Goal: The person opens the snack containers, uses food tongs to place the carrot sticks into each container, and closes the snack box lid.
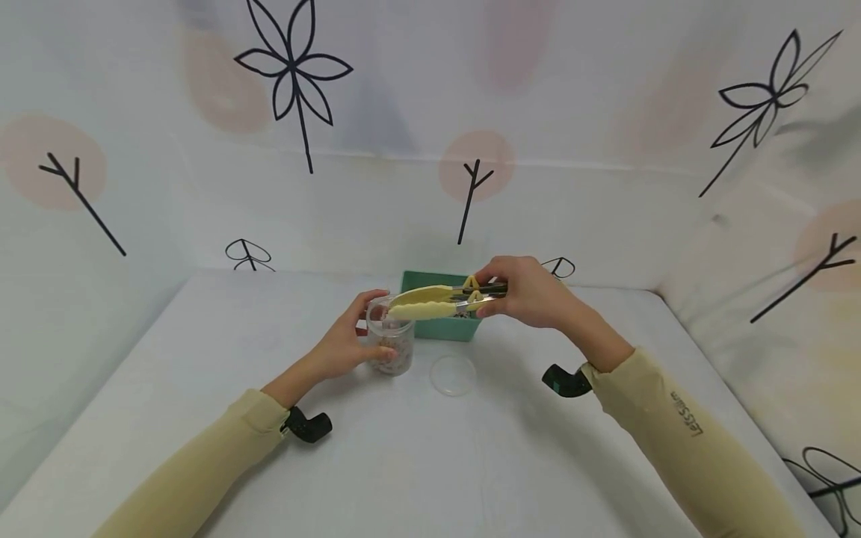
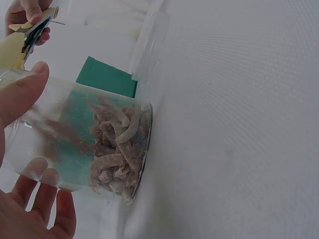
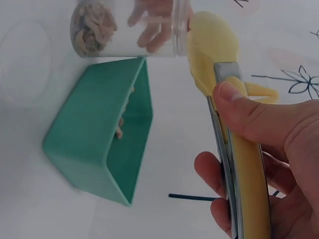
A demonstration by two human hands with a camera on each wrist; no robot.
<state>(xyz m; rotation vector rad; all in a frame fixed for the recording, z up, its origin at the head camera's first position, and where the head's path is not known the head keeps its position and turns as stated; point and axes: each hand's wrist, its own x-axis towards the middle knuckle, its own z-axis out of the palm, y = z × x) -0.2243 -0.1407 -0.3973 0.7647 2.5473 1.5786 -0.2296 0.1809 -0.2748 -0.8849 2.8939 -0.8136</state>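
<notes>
My left hand (image 1: 341, 345) grips a clear plastic jar (image 1: 397, 357) upright on the table, thumb on the near side and fingers on the far side. Brownish, knobbly strip-like pieces (image 2: 117, 154) fill the lower part of the jar. With my right hand (image 1: 534, 293) I hold yellow-tipped metal tongs (image 1: 425, 308), thumb on one arm and fingers round the other. The tong heads (image 3: 214, 45) lie right at the jar's open mouth, and anything between them is hidden.
Just behind and right of the jar stands a green rectangular box (image 1: 444, 329) with a few similar pieces (image 3: 119, 130) inside. A clear round lid (image 1: 453, 376) lies flat in front of it. White patterned cloth walls (image 1: 377, 202) surround the white table (image 1: 403, 463).
</notes>
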